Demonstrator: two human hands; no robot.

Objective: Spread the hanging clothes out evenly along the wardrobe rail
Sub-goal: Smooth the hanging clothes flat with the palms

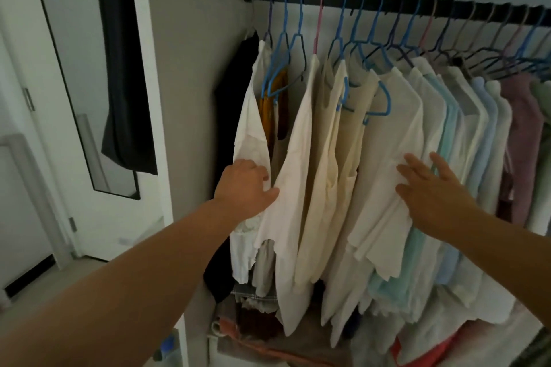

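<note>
My left hand (246, 188) is pushed in between two white garments below the rail (387, 4); the fingers are hidden in the cloth, the thumb lies on the white shirt (293, 188) to its right, and I cannot tell whether I am pinching fabric or only parting it. My right hand (432, 188) is flat and open, fingers spread, pressed against the front of a white T-shirt (393, 134) further along under the rail, grasping nothing.

Between my two hands hang a couple of cream tops (337, 143), close together. Right of my right hand the clothes are packed tight under the rail: a mint shirt (447, 128), pale blue ones (484, 134), then a pink garment (524, 128) toward the rail's far right end. Left of my left hand hangs a white lacy top (250, 128), and beyond it a black garment (235, 92) at the rail's left end, against the grey wall (193, 68). A mustard piece (280, 89) shows behind the white ones.

The black rail runs from the wall out to the right, carrying mostly blue hangers (343, 24), with a pink hanger (320, 18) among them.
</note>
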